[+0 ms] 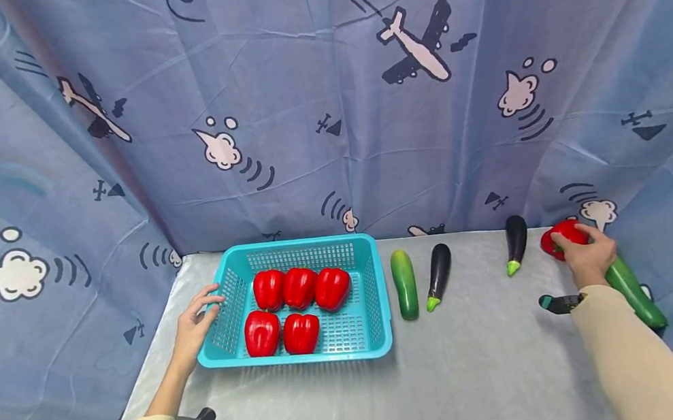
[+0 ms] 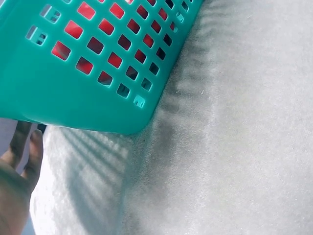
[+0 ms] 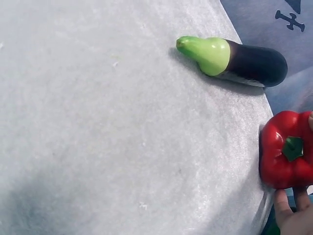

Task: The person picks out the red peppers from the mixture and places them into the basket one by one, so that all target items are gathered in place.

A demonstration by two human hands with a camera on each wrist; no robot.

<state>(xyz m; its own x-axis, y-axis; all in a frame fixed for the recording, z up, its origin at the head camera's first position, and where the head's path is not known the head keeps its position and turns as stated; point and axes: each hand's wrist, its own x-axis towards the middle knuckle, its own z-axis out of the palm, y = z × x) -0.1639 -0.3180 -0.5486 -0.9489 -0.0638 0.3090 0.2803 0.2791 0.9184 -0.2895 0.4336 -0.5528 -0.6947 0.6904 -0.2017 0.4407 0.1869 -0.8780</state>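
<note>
At the far right, my right hand (image 1: 588, 257) holds a red bell pepper (image 1: 566, 238) between its thumb and fingers. In the right wrist view the pepper (image 3: 288, 149) shows its green stem, with fingertips against its side. A long green cucumber (image 1: 636, 291) lies partly hidden under that forearm. My left hand (image 1: 194, 322) is at the left rim of a turquoise basket (image 1: 297, 362), fingers loosely extended against it. Inside the basket lie several red bell peppers (image 1: 300, 288). The left wrist view shows the basket's corner (image 2: 73, 93) and part of the hand (image 2: 17, 181).
Right of the basket lie a cucumber (image 1: 405, 285) and an eggplant (image 1: 438, 276). Another eggplant (image 1: 516, 244) lies near the back edge, left of the held pepper. A pale cloth covers the table (image 1: 471, 374). A blue patterned curtain (image 1: 301, 104) hangs behind and at both sides.
</note>
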